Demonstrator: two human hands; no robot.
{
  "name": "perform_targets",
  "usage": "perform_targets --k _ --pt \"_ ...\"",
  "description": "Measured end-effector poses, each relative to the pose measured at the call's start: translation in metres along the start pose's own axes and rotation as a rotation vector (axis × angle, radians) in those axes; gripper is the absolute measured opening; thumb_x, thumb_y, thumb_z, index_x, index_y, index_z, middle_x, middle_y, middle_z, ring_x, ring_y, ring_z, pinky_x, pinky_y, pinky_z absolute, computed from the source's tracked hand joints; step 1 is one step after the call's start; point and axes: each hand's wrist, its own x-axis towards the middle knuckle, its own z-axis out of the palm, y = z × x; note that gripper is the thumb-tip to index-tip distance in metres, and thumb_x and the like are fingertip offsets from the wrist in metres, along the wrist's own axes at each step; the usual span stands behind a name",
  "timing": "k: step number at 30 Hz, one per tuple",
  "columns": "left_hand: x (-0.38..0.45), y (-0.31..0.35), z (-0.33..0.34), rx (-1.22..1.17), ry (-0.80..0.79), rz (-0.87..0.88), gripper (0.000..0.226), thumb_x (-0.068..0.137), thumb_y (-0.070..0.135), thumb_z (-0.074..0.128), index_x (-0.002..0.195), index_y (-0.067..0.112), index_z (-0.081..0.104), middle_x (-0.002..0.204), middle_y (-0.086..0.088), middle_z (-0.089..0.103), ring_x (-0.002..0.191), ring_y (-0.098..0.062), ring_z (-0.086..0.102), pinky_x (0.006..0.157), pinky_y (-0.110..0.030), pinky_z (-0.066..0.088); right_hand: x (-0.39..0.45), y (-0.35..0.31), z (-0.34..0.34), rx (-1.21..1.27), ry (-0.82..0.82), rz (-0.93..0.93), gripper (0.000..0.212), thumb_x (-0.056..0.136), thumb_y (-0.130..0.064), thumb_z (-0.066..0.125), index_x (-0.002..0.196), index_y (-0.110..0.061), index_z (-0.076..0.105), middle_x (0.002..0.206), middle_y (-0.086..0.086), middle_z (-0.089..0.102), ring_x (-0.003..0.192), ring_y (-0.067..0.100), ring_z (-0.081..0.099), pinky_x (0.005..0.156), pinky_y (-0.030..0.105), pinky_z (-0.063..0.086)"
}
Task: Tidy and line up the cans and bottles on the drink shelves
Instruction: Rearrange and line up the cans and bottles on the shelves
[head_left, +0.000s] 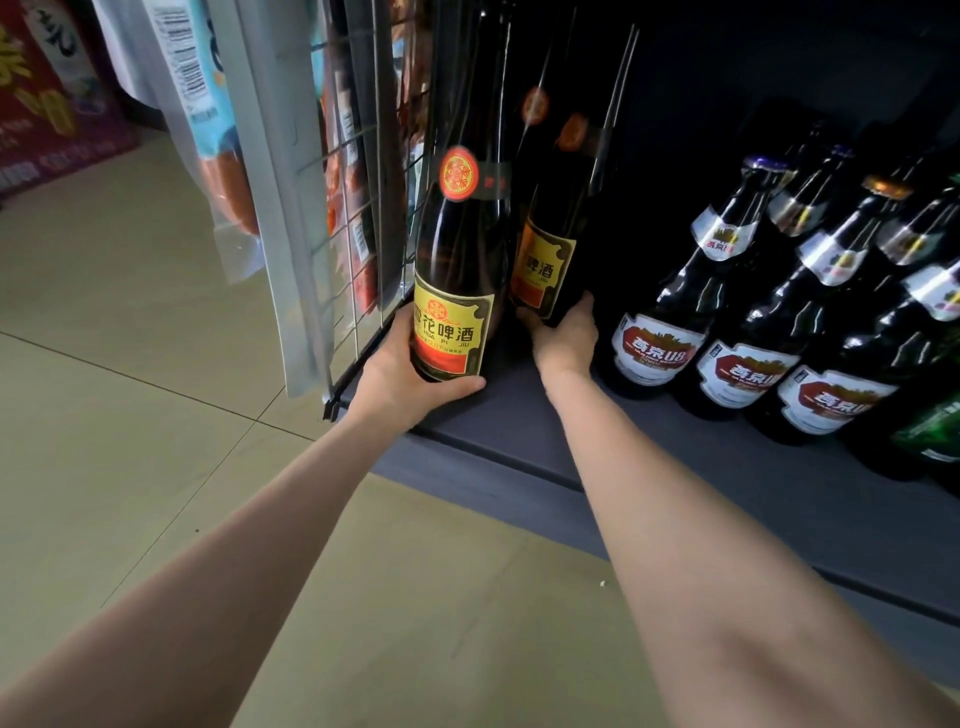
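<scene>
- The left hand (410, 374) grips the foot of a tall brown bottle with a yellow label (457, 270), left of the frame's middle; the thumb curls under the label's lower right corner and the fingers wrap round the bottle's left side.
- That front bottle stands at the left end of the dark grey shelf (524, 441), just beside a wire grid panel (363, 182) that closes off the shelf's side.
- The right hand (563, 335) reaches further in, at the frame's centre, and holds the base of a second yellow-labelled bottle (545, 270), which stands behind and to the right of the first; its fingertips are hidden behind the bottle.
- A third bottle of the same kind (584, 140) shows deeper in the shadow, marked by its round red neck seal.
- At the right of the frame stands a group of dark bottles with red and white labels (655, 348), in rows running back into the shelf, their necks wrapped in silver foil.
- A green bottle (935, 431) is cut off by the lower right edge of the frame.
- Both bare forearms stretch up from the bottom of the frame over a pale tiled floor (130, 338).
- In the upper left hang packaged goods (218, 130) in clear wrapping, and a red carton (47, 104) sits on the floor.
</scene>
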Motion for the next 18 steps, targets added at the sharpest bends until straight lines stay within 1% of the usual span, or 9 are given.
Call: perform_targets --k 2,4,6,8,10,13,16,18 --pt "-0.001 0.001 0.0 0.004 -0.001 -0.001 0.092 0.066 0.027 0.083 0.141 0.023 0.028 0.132 0.003 0.05 0.106 -0.003 0.042 0.091 -0.019 0.034 0.004 0.002 -0.01 -0.041 -0.071 -0.004 0.078 0.087 -0.02 0.066 0.148 -0.009 0.017 0.147 0.012 0.037 0.136 0.026 0.034 0.105 0.029 0.031" --pt "-0.001 0.002 0.0 0.009 0.001 -0.003 0.092 0.067 0.027 0.082 0.141 0.023 0.028 0.133 0.003 0.05 0.109 -0.004 0.043 0.091 -0.019 0.034 0.004 0.004 -0.014 -0.057 -0.098 -0.013 0.08 0.088 -0.021 0.065 0.149 -0.011 0.014 0.15 0.011 0.033 0.138 0.025 0.031 0.106 0.028 0.029" --pt "-0.001 0.001 0.001 0.012 0.009 -0.008 0.092 0.067 0.026 0.083 0.141 0.023 0.028 0.132 0.002 0.051 0.115 -0.009 0.046 0.091 -0.019 0.034 0.0 0.004 -0.01 -0.054 -0.05 -0.037 0.086 0.084 -0.021 0.069 0.149 -0.011 0.013 0.152 0.012 0.028 0.14 0.026 0.027 0.109 0.03 0.026" --pt "-0.001 0.0 0.0 0.021 0.018 -0.01 0.093 0.066 0.027 0.083 0.141 0.024 0.028 0.132 0.003 0.052 0.118 -0.012 0.047 0.091 -0.019 0.034 -0.003 0.0 0.0 -0.036 0.029 -0.012 0.096 0.077 -0.025 0.076 0.149 -0.011 0.014 0.154 0.015 0.018 0.141 0.03 0.021 0.111 0.036 0.024" --pt "-0.001 0.001 0.001 0.031 0.018 0.0 0.093 0.065 0.029 0.083 0.141 0.024 0.029 0.131 0.004 0.052 0.115 -0.008 0.047 0.09 -0.018 0.034 -0.003 -0.006 0.009 -0.061 0.089 0.057 0.1 0.074 -0.031 0.077 0.148 -0.009 0.013 0.155 0.016 0.012 0.142 0.033 0.017 0.112 0.043 0.021" --pt "-0.002 0.001 -0.001 0.04 0.017 0.012 0.091 0.065 0.029 0.083 0.139 0.023 0.031 0.13 0.005 0.053 0.104 0.0 0.043 0.086 -0.013 0.032 0.003 -0.016 0.014 -0.117 0.11 0.136 0.101 0.074 -0.035 0.076 0.148 -0.008 0.012 0.156 0.013 0.012 0.142 0.032 0.017 0.112 0.047 0.02" --pt "-0.003 0.002 -0.001 0.048 0.018 0.012 0.091 0.066 0.029 0.083 0.14 0.022 0.03 0.13 0.004 0.053 0.109 -0.003 0.046 0.083 -0.009 0.03 0.006 -0.019 0.011 -0.116 0.108 0.092 0.101 0.074 -0.031 0.077 0.148 -0.008 0.013 0.155 0.013 0.016 0.141 0.031 0.023 0.11 0.044 0.026" --pt "-0.002 0.002 0.0 0.046 0.016 0.005 0.091 0.067 0.029 0.083 0.141 0.022 0.029 0.131 0.004 0.053 0.115 -0.007 0.047 0.084 -0.01 0.03 0.005 -0.016 0.007 -0.092 0.131 0.07 0.1 0.073 -0.028 0.079 0.148 -0.008 0.016 0.153 0.013 0.024 0.139 0.029 0.028 0.108 0.039 0.03"
